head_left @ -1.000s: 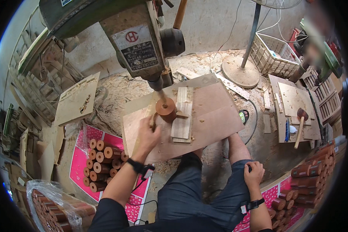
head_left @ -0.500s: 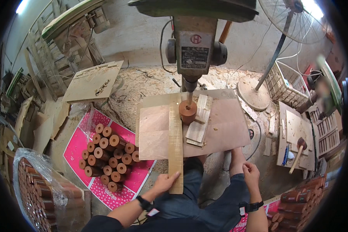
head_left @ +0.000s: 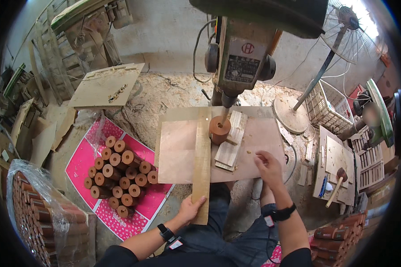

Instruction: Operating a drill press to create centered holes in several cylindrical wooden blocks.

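My left hand (head_left: 191,210) grips the near end of a long flat wooden strip (head_left: 202,164), thumb on top. The strip lies across the worktable (head_left: 178,147) and sticks out past its near edge. Right beside the strip's far part stands a brown wooden cylinder (head_left: 219,135) with a hole in its top. Over it comes down the bit (head_left: 226,114) of a drill press (head_left: 241,62); whether the bit touches the wood I cannot tell. Light wood pieces (head_left: 231,144) lie against the cylinder's right side. My right hand (head_left: 269,169) is above the table's near right edge, fingers loosely apart, holding nothing.
Several drilled brown cylinders (head_left: 120,171) lie on a pink sheet (head_left: 82,158) at left. Plastic-wrapped cylinders (head_left: 53,213) are stacked at lower left, more (head_left: 334,238) at lower right. A mallet (head_left: 336,187) rests on boards at right. Beyond stand a fan (head_left: 347,31) and a crate (head_left: 327,104).
My right hand has risen from beside my thigh toward the table's right edge, its fingers loosening apart. My left hand keeps hold of the strip. The view has shifted slightly.
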